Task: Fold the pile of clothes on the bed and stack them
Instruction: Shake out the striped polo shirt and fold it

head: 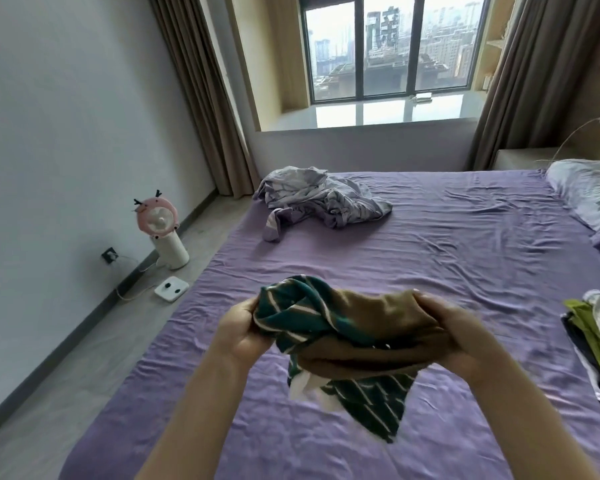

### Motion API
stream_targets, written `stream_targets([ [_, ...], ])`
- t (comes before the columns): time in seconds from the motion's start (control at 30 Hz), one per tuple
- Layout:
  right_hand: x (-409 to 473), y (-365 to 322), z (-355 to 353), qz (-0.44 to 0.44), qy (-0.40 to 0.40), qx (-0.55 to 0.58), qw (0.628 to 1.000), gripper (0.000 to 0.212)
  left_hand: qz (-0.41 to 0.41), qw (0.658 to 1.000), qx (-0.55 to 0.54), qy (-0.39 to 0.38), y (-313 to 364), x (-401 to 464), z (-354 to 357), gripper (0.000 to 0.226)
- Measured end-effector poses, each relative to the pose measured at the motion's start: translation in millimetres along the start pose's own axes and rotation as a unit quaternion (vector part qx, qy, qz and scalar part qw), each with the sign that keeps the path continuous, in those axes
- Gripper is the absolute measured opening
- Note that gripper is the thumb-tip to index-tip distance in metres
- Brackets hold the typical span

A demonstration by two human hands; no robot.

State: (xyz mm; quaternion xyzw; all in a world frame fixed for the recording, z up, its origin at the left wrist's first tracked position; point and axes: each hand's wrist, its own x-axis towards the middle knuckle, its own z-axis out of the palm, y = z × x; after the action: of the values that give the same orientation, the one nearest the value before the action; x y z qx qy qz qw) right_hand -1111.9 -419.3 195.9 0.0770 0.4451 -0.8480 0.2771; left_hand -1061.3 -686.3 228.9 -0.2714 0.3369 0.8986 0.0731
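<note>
My fingers (426,301) are curled into cloth on both sides: my left hand (238,332) grips one bunched end and my right hand (459,336) grips the other end of a dark green, white-striped garment with a brown fabric section (340,336). I hold it up in the air over the near middle of the purple-sheeted bed (465,244), with a striped tail hanging down below my hands. It is still crumpled and twisted, so I judge its folding has barely begun.

Out to the right, at the bed's edge, sits a small stack of folded clothes in lime green, dark and pale grey fabrics (594,344); that part looks done, though I cannot count its layers surely, perhaps three or four. At the far left of the bed lies a rumpled heap of lilac and grey printed cloth (321,199), unfolded; I cannot tell whether it is one piece or several, nor whether it is clothing or bedding.

So I count two hands, one garment in hand, one stack, one loose heap. I judge the task somewhere past midway.
</note>
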Motion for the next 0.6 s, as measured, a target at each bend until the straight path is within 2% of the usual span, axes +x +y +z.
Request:
stream_targets([
  [0.07, 3.1, 10.0, 9.5, -0.057, 0.020, -0.106, 0.993, 0.016, -0.021, 0.998, 0.031, -0.040, -8.7, 3.6, 16.8, 0.056],
  [0.13, 3.2, 18.6, 13.7, -0.093, 0.003, -0.188, 0.978, 0.037, -0.023, 0.997, 0.053, -0.059, -13.7, 5.6, 31.4, 0.061],
  [0.2, 0.3, 24.8, 18.3, -0.135, -0.064, -0.254, 0.956, 0.051, -0.020, 0.995, 0.071, -0.070, -15.9, 7.9, 42.4, 0.064],
  [0.27, -2.9, 32.0, 25.2, -0.171, -0.123, -0.330, 0.920, 0.044, -0.032, 0.991, 0.077, -0.108, -16.9, 7.1, 52.3, 0.067],
  [0.3, -2.5, 34.1, 29.6, -0.201, -0.123, -0.361, 0.902, 0.032, -0.034, 0.990, 0.074, -0.118, -17.1, 6.5, 55.7, 0.069],
  [0.33, 0.4, 34.8, 32.4, -0.237, -0.104, -0.376, 0.890, 0.014, -0.031, 0.991, 0.071, -0.113, -16.5, 7.1, 57.4, 0.070],
  [0.37, 3.4, 33.8, 32.5, -0.263, -0.077, -0.373, 0.887, 0.005, -0.019, 0.993, 0.069, -0.094, -14.7, 8.2, 57.5, 0.069],
  [0.43, 5.0, 27.0, 27.8, -0.275, -0.026, -0.348, 0.896, 0.023, 0.023, 0.997, 0.067, -0.043, -8.0, 10.8, 51.2, 0.055],
  [0.5, 0.7, 17.1, 21.9, -0.245, -0.013, -0.321, 0.915, 0.025, 0.095, 0.991, 0.100, 0.000, 0.5, 14.6, 37.1, 0.040],
  [0.53, -0.9, 13.5, 19.6, -0.228, -0.013, -0.295, 0.928, 0.024, 0.143, 0.977, 0.160, 0.022, 3.4, 18.0, 27.9, 0.035],
  [0.57, -1.3, 11.0, 19.9, -0.210, -0.014, -0.259, 0.943, 0.024, 0.192, 0.946, 0.258, 0.048, 4.7, 21.3, 18.9, 0.030],
  [0.6, -0.2, 9.4, 22.2, -0.196, -0.015, -0.227, 0.954, 0.025, 0.239, 0.890, 0.381, 0.078, 4.2, 24.6, 10.7, 0.025],
])
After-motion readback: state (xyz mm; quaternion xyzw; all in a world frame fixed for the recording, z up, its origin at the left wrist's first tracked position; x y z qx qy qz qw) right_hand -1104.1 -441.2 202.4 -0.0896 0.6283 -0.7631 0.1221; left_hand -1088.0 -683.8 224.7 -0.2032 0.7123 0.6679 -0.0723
